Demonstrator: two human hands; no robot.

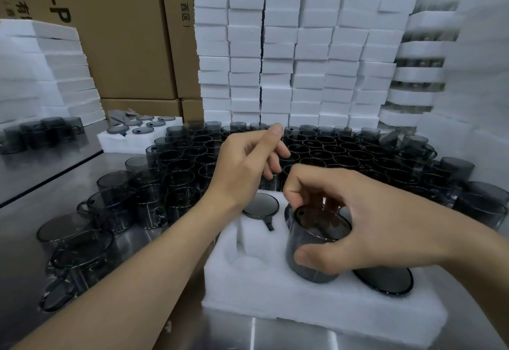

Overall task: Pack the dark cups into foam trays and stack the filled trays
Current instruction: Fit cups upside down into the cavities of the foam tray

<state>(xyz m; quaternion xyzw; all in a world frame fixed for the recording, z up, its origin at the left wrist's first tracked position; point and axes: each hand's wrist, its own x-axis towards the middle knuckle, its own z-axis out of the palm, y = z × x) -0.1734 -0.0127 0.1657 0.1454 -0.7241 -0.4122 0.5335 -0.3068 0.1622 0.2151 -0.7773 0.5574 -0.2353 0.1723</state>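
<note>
Many trays look already packed: at two o'clock filled stacks (418, 74) are seen with dark cups glimpsed between the foam layers. At twelve o'clock a wall of foam stacks (303, 55) is seen, though whether those hold cups cannot be told. Much is judged left, since dozens of loose cups (344, 154) are spread over the table from nine to three o'clock. At six o'clock a tray (275, 294) is only partly filled: two seated cups (260, 205) are set upside down in its pockets, one far left and one near right, and other pockets are bare. An inverted cup (314, 253) is gripped by the right hand (371, 220) over the tray's middle, thumb on its near wall and fingers curled over its base, and is judged about to be pressed home. The left hand (245, 165) is held above the loose cups, fingers loosely curled, with nothing seen to be gripped. At ten o'clock a far tray (115, 140) with cups in it is laid on the table (55, 173), a bright steel surface. Cardboard boxes (124, 32) are stacked at eleven o'clock, and a side stack (41, 74) of foam at nine.
</note>
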